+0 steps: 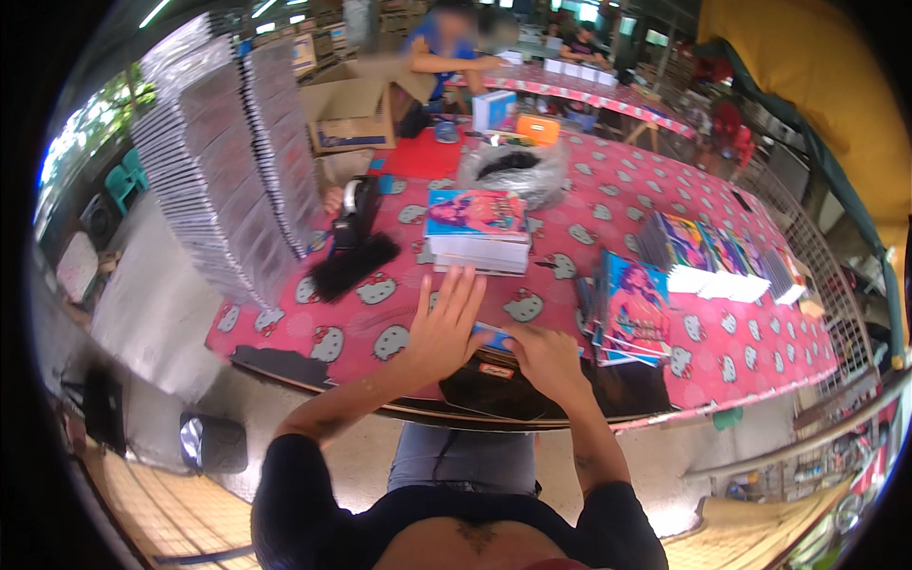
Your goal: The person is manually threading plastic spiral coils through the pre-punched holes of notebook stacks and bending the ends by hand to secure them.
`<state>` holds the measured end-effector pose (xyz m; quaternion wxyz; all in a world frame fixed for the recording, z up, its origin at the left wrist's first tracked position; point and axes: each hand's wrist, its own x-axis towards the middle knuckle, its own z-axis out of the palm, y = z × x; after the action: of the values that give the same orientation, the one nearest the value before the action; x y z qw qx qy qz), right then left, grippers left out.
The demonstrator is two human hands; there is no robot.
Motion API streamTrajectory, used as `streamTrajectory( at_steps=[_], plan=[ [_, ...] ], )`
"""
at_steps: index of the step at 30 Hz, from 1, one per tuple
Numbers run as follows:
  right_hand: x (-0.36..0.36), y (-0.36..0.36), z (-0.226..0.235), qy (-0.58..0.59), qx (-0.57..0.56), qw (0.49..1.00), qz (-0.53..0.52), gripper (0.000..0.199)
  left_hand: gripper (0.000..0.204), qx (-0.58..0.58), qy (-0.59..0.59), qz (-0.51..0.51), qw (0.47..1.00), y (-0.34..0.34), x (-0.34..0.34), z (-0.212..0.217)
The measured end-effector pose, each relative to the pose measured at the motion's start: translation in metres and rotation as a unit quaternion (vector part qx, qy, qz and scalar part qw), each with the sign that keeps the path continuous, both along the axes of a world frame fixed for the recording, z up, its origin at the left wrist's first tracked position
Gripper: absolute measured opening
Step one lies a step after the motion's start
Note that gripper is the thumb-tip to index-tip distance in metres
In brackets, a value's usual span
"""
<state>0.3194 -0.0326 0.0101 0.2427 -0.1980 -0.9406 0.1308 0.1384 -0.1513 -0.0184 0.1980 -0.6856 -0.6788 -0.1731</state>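
Note:
My left hand (pixel 448 321) reaches over the near edge of the table, its fingers stretched out toward a stack of booklets (pixel 478 249) with a colourful cover and white page edges. Beside it, my right hand (pixel 551 363) is closed with bent fingers at a blue-edged booklet (pixel 490 335). Both hands hide most of this booklet. Just right of my right hand stands another pile of booklets (pixel 632 299), with a figure in pink on a blue cover. A black board (pixel 484 388) with a small red-and-white label lies below my hands at the table edge.
Tall stacks of plastic-wrapped booklets (pixel 214 161) rise at the left. A black brush (pixel 354 268) and a black tape dispenser (pixel 357 211) lie nearby. Behind are a plastic bag (pixel 541 180), an open cardboard box (pixel 356 119) and a co-worker (pixel 445 52). More booklets (pixel 708 252) stand right.

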Motion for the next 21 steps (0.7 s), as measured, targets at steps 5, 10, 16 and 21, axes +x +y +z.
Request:
streamTrajectory(
  at_steps=[5,10,16,21],
  plan=[
    [0.005,0.011,-0.002,-0.001,-0.016,1.000,-0.002,0.020,0.091,-0.070,-0.018,0.015,0.997,0.006,0.016,0.016],
    [0.002,0.010,0.003,-0.016,-0.020,1.000,-0.003,0.020,0.085,-0.148,0.059,-0.070,0.985,-0.019,0.020,0.000],
    [-0.001,0.007,0.004,-0.029,-0.032,0.999,-0.004,0.028,0.086,-0.084,0.029,-0.026,0.996,0.000,0.019,0.016],
    [0.003,0.002,0.006,-0.092,-0.060,0.993,-0.051,0.051,0.088,-0.038,0.083,0.034,0.995,0.017,0.021,0.036]
  ],
)
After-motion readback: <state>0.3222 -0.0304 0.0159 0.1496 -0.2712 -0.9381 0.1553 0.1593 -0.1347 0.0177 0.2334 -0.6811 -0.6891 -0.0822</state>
